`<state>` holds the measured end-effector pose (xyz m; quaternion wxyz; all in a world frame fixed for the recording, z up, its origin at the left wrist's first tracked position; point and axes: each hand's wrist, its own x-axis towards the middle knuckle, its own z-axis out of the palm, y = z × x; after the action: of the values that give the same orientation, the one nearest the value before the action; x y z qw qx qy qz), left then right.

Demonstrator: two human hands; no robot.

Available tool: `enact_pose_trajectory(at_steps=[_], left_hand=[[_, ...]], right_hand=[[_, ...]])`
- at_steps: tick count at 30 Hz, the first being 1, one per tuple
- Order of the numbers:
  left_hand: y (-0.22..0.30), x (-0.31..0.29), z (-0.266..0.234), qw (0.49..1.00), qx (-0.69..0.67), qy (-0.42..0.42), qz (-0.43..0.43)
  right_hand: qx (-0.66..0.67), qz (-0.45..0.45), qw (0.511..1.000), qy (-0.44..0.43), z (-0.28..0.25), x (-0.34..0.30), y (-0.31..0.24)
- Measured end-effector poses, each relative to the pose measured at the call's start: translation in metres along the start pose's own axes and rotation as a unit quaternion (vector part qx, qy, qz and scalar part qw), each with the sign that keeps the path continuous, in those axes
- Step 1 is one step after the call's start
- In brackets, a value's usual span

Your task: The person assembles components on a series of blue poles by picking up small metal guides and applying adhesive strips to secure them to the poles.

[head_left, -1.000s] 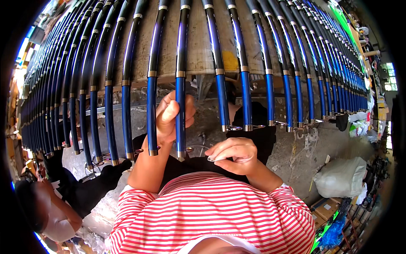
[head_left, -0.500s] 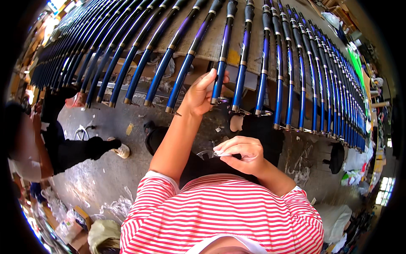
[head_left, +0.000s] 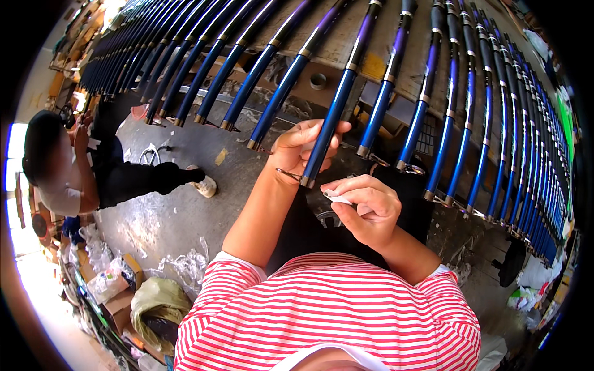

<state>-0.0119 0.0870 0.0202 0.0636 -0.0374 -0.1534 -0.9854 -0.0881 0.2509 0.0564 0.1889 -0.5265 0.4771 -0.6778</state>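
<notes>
A long row of blue and black fishing rods lies with their ends jutting over the table's near edge. My left hand (head_left: 297, 148) is closed around one fishing rod (head_left: 334, 120) near its metal-tipped end, with a small wire guide beside the tip. Just right of that tip, my right hand (head_left: 374, 213) pinches a small white piece (head_left: 339, 199), perhaps folded cloth or paper; a tiny dark spot shows at its edge. The white piece is close to the rod end, and a narrow gap seems to separate them.
At the left a person (head_left: 80, 157) in dark trousers sits near the rods. The wooden table (head_left: 337, 46) carries the rods, with a round tin (head_left: 318, 81) below its edge. Plastic wrap (head_left: 189, 266) and a cloth-like sack (head_left: 158, 303) lie at the lower left.
My right hand has risen with the white piece toward the rod end. The held rod's tip now reaches lower, past my left hand. The whole view has also shifted.
</notes>
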Motion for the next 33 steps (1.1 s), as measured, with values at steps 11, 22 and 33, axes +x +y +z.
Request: enact_pose_trajectory(at_steps=[11,22,33], left_hand=[[-0.009,-0.005,-0.010,0.999,-0.027,0.007,0.035],[-0.008,-0.004,-0.009,0.999,-0.011,0.036,0.027],[-0.004,-0.005,-0.001,0.998,0.044,0.048,0.004]], right_hand=[[0.020,-0.004,1.000,-0.022,0.001,0.011,0.023],[0.028,-0.012,0.997,-0.071,-0.005,0.015,0.022],[0.027,-0.027,0.997,-0.060,-0.002,0.017,0.022]])
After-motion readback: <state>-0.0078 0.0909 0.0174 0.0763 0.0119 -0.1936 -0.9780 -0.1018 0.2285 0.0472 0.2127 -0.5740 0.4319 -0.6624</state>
